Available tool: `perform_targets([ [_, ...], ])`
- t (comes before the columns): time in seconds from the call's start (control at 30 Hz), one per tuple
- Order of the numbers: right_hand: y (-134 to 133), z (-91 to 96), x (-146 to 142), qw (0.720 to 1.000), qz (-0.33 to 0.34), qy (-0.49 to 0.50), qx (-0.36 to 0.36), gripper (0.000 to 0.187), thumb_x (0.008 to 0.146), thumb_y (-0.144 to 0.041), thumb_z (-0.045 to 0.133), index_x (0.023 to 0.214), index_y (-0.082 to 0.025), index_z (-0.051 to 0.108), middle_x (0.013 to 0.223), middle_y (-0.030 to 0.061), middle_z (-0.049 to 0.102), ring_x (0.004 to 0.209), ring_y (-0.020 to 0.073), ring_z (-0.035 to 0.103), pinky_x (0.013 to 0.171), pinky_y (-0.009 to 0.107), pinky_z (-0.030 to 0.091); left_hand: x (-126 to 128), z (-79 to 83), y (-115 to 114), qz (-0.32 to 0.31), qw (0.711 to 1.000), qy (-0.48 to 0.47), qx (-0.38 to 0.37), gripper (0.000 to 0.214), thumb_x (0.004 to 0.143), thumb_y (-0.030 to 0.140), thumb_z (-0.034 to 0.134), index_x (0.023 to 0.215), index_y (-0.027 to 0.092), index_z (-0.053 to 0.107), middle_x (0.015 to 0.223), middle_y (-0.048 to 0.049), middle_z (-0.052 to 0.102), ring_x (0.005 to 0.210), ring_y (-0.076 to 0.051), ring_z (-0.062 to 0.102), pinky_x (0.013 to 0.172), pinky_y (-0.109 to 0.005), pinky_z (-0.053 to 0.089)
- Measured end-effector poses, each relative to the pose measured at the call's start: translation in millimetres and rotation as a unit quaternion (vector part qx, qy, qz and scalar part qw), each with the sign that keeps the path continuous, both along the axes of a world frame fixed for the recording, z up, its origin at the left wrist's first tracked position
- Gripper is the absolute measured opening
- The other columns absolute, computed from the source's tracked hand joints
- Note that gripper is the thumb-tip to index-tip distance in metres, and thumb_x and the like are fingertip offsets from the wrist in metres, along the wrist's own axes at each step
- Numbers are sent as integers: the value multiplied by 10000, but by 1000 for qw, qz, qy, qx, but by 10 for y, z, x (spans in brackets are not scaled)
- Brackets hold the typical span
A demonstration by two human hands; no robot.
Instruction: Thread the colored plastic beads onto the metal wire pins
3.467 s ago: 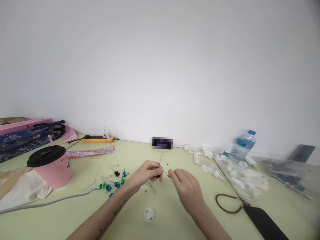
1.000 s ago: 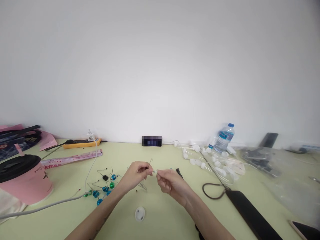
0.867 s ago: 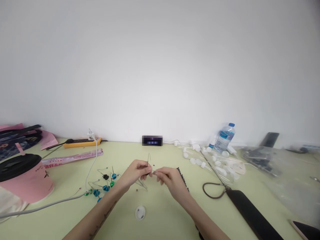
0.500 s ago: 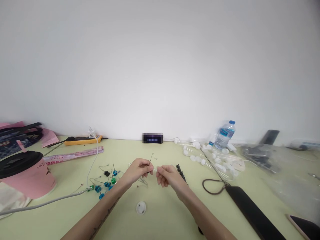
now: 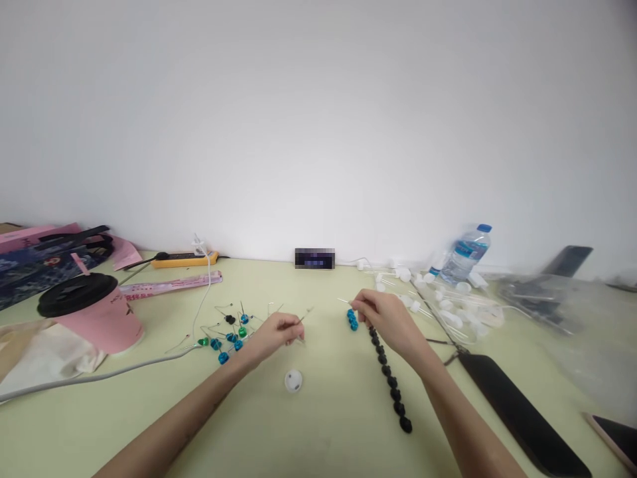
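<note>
My left hand (image 5: 275, 337) is closed in a pinch around a thin bent metal wire (image 5: 307, 315), whose end sticks up past the fingertips. My right hand (image 5: 387, 317) pinches a slim pale stick (image 5: 343, 301) that points left. Just below the right fingertips lies a short row of blue pieces (image 5: 352, 320). A long row of black knob-like pieces (image 5: 387, 373) runs from under that hand towards me. Left of my left hand is a cluster of wires with blue pieces (image 5: 231, 338) and green pieces (image 5: 242, 331). A small white round cap (image 5: 293, 381) holds tiny dark bits.
A pink cup (image 5: 102, 325) with a black lid, a white cable (image 5: 124, 374) and a yellow power strip (image 5: 182, 260) are at left. White plastic parts (image 5: 450, 318), a water bottle (image 5: 466, 255), a black pouch (image 5: 517, 405) and a phone (image 5: 614, 438) stand or lie at right.
My hands were close together and have moved apart. The right one went right, over the black row, with the pale stick; the left still pinches the wire. The whole view has shifted.
</note>
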State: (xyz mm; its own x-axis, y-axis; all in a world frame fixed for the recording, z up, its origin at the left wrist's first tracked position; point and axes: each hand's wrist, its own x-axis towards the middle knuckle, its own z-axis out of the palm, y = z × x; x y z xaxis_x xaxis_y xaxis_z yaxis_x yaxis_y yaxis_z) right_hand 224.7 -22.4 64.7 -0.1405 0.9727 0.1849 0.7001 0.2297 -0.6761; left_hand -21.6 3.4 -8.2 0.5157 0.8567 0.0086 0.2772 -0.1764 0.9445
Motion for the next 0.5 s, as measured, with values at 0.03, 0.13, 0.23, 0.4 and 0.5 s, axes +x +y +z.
perform_targets([
  [0.03, -17, 29, 4, 1000, 2, -1, 2, 272, 862, -330, 453, 632, -213, 540, 602, -16, 633, 534, 142, 558, 543, 256, 347, -43, -61, -101, 7, 999, 18, 30, 306, 820, 372, 490, 671, 140, 623, 590, 9, 487, 567, -114, 416, 542, -220, 299],
  [0.13, -58, 73, -34, 1000, 19, 9, -2, 271, 865, -338, 452, 644, -214, 549, 605, -14, 634, 532, 144, 560, 532, 256, 357, -126, -257, -385, 32, 993, 69, 85, 287, 841, 332, 464, 683, 157, 627, 626, 0, 536, 593, -127, 436, 561, -226, 303],
  [0.23, -88, 67, -110, 998, 56, 26, -21, 251, 859, -339, 456, 675, -212, 569, 605, -9, 630, 537, 147, 563, 525, 252, 374, -132, -406, -541, 74, 984, 97, 127, 301, 854, 332, 444, 691, 165, 633, 652, -19, 561, 604, -142, 458, 564, -235, 310],
  [0.4, -126, -17, -223, 995, 85, 25, -40, 246, 862, -312, 452, 682, -210, 584, 603, -17, 613, 544, 139, 560, 530, 247, 377, -79, -502, -559, 82, 974, 130, 166, 321, 859, 340, 443, 695, 188, 673, 650, -32, 572, 613, -158, 499, 579, -247, 322],
  [0.5, -122, -136, -298, 993, 106, 6, -44, 239, 855, -294, 473, 678, -208, 608, 690, -11, 610, 581, 130, 564, 556, 246, 380, -69, -529, -552, 92, 974, 127, 161, 247, 832, 341, 495, 788, 221, 707, 678, -28, 584, 642, -168, 516, 601, -249, 339],
])
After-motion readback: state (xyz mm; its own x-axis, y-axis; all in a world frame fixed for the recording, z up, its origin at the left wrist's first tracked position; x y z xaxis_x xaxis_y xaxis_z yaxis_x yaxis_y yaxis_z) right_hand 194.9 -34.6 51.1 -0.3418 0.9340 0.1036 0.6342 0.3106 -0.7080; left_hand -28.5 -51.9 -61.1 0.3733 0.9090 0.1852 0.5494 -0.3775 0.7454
